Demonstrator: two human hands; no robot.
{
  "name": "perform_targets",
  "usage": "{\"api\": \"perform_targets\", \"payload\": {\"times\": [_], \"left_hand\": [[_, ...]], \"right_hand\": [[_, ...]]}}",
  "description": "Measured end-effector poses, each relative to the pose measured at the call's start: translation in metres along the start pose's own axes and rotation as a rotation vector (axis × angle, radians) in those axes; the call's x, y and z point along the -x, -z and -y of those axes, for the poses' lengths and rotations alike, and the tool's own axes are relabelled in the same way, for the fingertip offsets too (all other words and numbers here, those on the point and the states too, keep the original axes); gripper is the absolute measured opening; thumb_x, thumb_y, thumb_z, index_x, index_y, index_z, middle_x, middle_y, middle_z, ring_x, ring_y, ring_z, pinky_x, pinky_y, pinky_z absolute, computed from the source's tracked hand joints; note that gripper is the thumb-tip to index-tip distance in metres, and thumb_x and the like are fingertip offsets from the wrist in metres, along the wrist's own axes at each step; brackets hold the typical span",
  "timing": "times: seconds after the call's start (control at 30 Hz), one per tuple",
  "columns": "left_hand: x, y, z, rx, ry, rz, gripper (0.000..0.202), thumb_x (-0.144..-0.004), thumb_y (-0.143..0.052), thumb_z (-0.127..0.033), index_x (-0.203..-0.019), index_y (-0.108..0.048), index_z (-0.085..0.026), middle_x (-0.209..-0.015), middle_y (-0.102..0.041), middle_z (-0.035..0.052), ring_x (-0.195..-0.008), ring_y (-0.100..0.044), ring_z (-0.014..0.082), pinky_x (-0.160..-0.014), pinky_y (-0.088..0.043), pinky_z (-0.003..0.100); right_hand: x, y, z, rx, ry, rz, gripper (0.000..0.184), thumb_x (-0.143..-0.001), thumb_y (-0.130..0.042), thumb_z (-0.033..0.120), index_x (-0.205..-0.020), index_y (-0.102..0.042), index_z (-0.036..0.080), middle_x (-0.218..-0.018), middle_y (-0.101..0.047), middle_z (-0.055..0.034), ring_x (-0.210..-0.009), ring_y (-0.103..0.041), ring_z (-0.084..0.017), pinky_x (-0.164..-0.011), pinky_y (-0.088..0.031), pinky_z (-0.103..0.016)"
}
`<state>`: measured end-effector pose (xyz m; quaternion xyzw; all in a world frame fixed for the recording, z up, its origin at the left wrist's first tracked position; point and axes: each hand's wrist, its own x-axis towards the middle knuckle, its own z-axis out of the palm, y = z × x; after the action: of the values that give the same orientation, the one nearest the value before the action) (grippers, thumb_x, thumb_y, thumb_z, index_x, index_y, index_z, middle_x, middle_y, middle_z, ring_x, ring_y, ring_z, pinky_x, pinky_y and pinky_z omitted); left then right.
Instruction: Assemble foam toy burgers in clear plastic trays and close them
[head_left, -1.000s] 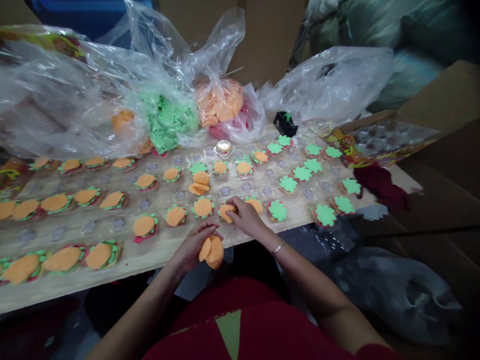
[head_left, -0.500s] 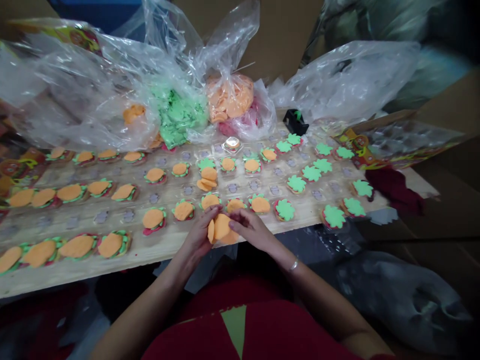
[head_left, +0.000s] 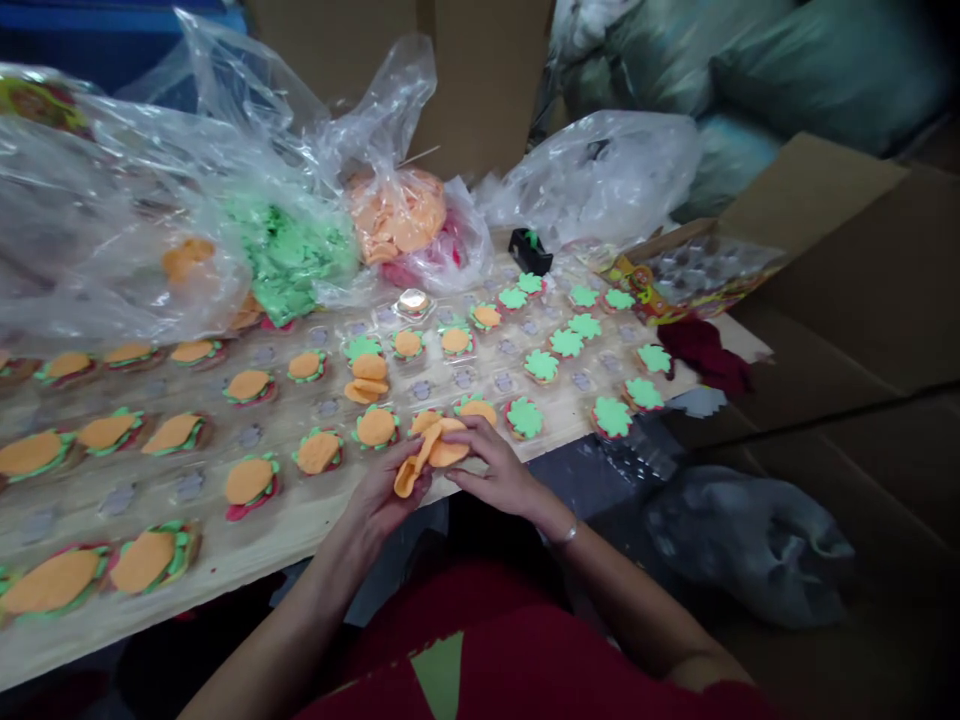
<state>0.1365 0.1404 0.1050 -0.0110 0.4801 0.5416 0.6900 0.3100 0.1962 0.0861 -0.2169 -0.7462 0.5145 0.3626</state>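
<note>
1. A long wooden board (head_left: 315,515) fills a cluttered workroom, with rows of small foam burgers (head_left: 375,427) laid along it. At the board's far edge sit a clear orange bag (head_left: 397,215) and a green bag (head_left: 289,250) of cut-outs.
2. At the board's near edge, the left hand (head_left: 382,495) is closed on a few orange discs (head_left: 431,452), pinched between thumb and fingers.
3. The right hand (head_left: 499,470) meets it there, fingertips gripping the topmost disc, so both hands are on the same little stack.
4. The step in hand appears to be peeling one disc from the stack, just over the board's front row.
5. Toward the board's right end, green-topped burgers (head_left: 524,417) lie without an orange layer.
6. Capping one would call for a single disc freed cleanly and laid centred on the green, without shifting the layers beneath.
</note>
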Motion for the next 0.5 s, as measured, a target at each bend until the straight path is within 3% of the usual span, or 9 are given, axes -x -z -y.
{"api": "perform_targets", "payload": {"times": [0.07,0.13,0.2,0.27,0.33,0.4,0.5], "left_hand": [[-0.002,-0.006,0.005,-0.073,-0.024,-0.014,0.025,-0.063,-0.075,-0.012,-0.082,-0.059,-0.014,-0.063,-0.061,-0.0018,-0.045,-0.053,0.0064,-0.039,-0.038,0.015],[-0.003,-0.013,0.011,-0.156,-0.095,-0.055,0.03,-0.058,-0.079,-0.015,-0.078,-0.057,-0.015,-0.062,-0.06,-0.0032,-0.047,-0.055,0.0074,-0.04,-0.039,0.015],[-0.005,-0.021,0.016,-0.196,-0.19,-0.083,0.033,-0.054,-0.082,-0.018,-0.072,-0.054,-0.016,-0.059,-0.059,-0.0042,-0.05,-0.057,0.0082,-0.043,-0.04,0.015],[-0.006,-0.027,0.019,-0.214,-0.248,-0.07,0.036,-0.053,-0.084,-0.022,-0.073,-0.054,-0.016,-0.063,-0.062,-0.003,-0.053,-0.058,0.0085,-0.045,-0.039,0.016],[-0.007,-0.032,0.022,-0.266,-0.193,-0.012,0.036,-0.057,-0.083,-0.029,-0.082,-0.06,-0.016,-0.071,-0.066,-0.0006,-0.053,-0.059,0.0088,-0.044,-0.039,0.017],[-0.008,-0.035,0.025,-0.326,-0.051,0.092,0.037,-0.066,-0.077,-0.041,-0.089,-0.063,-0.016,-0.071,-0.066,0.0003,-0.048,-0.057,0.0089,-0.042,-0.037,0.019],[-0.009,-0.035,0.032,-0.361,0.148,0.245,0.04,-0.072,-0.068,-0.055,-0.084,-0.065,-0.017,-0.064,-0.061,-0.0004,-0.043,-0.053,0.0088,-0.04,-0.035,0.02]], "right_hand": [[0.004,0.006,0.0,0.256,0.083,-0.06,0.02,-0.085,-0.06,0.027,-0.104,-0.065,0.023,-0.119,-0.054,-0.0097,-0.117,-0.05,-0.022,-0.101,-0.042,-0.041],[0.009,0.011,-0.003,0.34,0.053,-0.174,0.011,-0.084,-0.061,0.029,-0.089,-0.067,0.021,-0.114,-0.056,-0.01,-0.113,-0.052,-0.023,-0.099,-0.042,-0.041],[0.015,0.016,-0.007,0.223,-0.104,-0.269,0.017,-0.084,-0.061,0.034,-0.078,-0.062,0.019,-0.097,-0.061,-0.0074,-0.094,-0.058,-0.02,-0.085,-0.049,-0.036],[0.02,0.02,-0.011,0.007,-0.285,-0.282,0.023,-0.087,-0.056,0.039,-0.077,-0.057,0.019,-0.075,-0.058,-0.0016,-0.071,-0.056,-0.015,-0.066,-0.049,-0.028],[0.023,0.025,-0.012,-0.119,-0.351,-0.24,0.022,-0.088,-0.055,0.04,-0.084,-0.057,0.019,-0.072,-0.057,0.0004,-0.066,-0.055,-0.013,-0.061,-0.046,-0.025],[0.025,0.032,-0.008,-0.081,-0.255,-0.167,0.018,-0.086,-0.058,0.036,-0.091,-0.06,0.019,-0.089,-0.061,-0.0033,-0.084,-0.058,-0.016,-0.074,-0.048,-0.028],[0.026,0.041,0.001,0.074,-0.077,-0.029,0.014,-0.087,-0.057,0.027,-0.097,-0.064,0.021,-0.112,-0.056,-0.0076,-0.11,-0.053,-0.02,-0.095,-0.042,-0.035]]}}
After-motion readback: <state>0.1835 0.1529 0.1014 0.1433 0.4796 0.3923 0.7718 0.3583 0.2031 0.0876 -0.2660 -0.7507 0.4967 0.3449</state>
